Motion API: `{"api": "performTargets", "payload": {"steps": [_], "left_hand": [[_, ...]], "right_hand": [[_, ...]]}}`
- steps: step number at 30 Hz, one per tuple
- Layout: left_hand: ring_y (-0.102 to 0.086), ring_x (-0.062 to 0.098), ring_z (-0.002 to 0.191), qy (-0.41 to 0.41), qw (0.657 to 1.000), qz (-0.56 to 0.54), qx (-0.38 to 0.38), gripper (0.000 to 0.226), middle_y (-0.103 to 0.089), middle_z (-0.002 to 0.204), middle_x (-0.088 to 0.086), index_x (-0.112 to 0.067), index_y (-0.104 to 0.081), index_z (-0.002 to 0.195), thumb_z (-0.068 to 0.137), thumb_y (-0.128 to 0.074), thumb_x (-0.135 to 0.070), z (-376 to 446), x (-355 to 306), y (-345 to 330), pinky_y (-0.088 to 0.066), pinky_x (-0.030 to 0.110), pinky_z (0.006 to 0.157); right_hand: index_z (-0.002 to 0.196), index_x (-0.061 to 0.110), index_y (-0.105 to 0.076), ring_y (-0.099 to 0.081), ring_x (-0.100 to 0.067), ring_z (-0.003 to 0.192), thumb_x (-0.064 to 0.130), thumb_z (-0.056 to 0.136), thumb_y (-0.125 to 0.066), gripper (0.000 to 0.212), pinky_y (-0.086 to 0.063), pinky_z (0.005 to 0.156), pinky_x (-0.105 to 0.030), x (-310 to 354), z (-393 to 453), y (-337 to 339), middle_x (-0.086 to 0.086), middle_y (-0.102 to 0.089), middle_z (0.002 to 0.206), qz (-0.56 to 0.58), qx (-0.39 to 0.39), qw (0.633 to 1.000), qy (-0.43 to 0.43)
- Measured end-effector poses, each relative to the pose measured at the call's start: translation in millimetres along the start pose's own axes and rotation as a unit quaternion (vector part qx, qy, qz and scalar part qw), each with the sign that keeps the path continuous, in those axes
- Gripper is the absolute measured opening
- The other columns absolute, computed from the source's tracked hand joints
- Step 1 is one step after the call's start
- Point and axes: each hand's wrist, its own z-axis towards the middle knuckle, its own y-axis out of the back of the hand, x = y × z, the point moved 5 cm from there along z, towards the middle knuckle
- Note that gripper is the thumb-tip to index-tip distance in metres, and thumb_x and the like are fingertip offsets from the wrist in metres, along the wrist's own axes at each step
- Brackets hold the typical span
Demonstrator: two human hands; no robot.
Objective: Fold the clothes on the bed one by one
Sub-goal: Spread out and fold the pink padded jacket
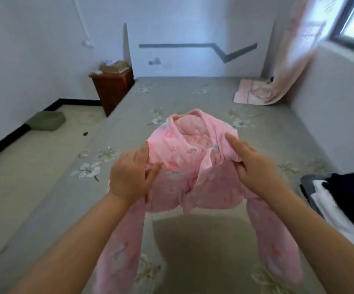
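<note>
Garment, pink (178, 153), printed, held up in the air above the bed (193, 96), between both hands. Left hand (129, 177) grips one upper edge, fingers curled round bunched cloth; fingertips hidden in the folds. Right hand (254, 164) pinches the opposite edge, forefinger stretched out along the fabric, remaining fingers tucked under and partly out of sight. Two long sleeves or legs hang down past the forearms, lower ends blurred and cut off by the frame; which kind of garment, cannot tell. Bed covered in grey floral sheet. Folded pale pink cloth (250, 92) at the far right corner, beside a hanging curtain (292, 52). Dark and white clothes (341, 198) at the right edge, partly cut off. Wooden cabinet (112, 88) beside the bed's far left, its top items indistinct.
</note>
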Motion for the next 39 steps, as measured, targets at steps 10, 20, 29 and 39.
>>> {"api": "performTargets", "payload": {"steps": [10, 20, 29, 39], "left_hand": [[-0.055, 0.03, 0.049, -0.11, 0.992, 0.029, -0.06, 0.065, -0.058, 0.06, 0.017, 0.005, -0.053, 0.123, 0.092, -0.027, -0.046, 7.0, -9.0, 150.6, -0.035, 0.026, 0.044], [-0.043, 0.028, 0.126, 0.122, 0.925, -0.039, 0.356, 0.055, -0.043, 0.141, 0.009, -0.022, -0.028, 0.143, 0.093, -0.042, -0.042, -40.1, 64.4, -15.1, -0.034, 0.029, 0.096], [-0.054, 0.03, 0.112, 0.154, 0.892, -0.069, 0.42, 0.056, -0.056, 0.128, 0.014, -0.022, -0.028, 0.143, 0.092, -0.049, -0.035, -41.3, 110.3, -176.7, -0.041, 0.032, 0.086], [-0.029, 0.035, 0.126, 0.235, 0.885, 0.116, 0.385, 0.055, -0.034, 0.136, 0.024, -0.001, -0.025, 0.139, 0.089, -0.045, -0.01, -75.6, 151.6, -343.0, -0.025, 0.043, 0.098]], "right_hand": [[0.142, 0.027, -0.024, -0.045, -0.027, 0.125, 0.0, 0.081, -0.055, 0.075, -0.031, 0.093, -0.023, 93.9, -32.5, 91.9, -0.002, -0.039, 0.144, -0.064, 0.033, 0.996, 0.056], [0.13, 0.017, -0.049, -0.045, -0.009, 0.104, -0.009, 0.075, -0.056, 0.061, -0.032, 0.076, -0.012, 26.2, -27.5, -48.7, -0.005, -0.054, 0.13, 0.08, 0.325, 0.937, -0.101], [0.13, 0.018, -0.049, -0.055, -0.027, 0.109, -0.007, 0.077, -0.052, 0.058, -0.038, 0.081, -0.024, -97.5, 7.8, -177.2, -0.011, -0.057, 0.125, 0.111, 0.238, 0.95, -0.167], [0.142, 0.016, -0.023, -0.001, -0.032, 0.142, 0.019, 0.091, -0.046, 0.056, -0.01, 0.111, -0.049, -226.6, 36.2, -314.7, -0.012, -0.002, 0.155, -0.242, 0.269, 0.905, -0.222]]}}
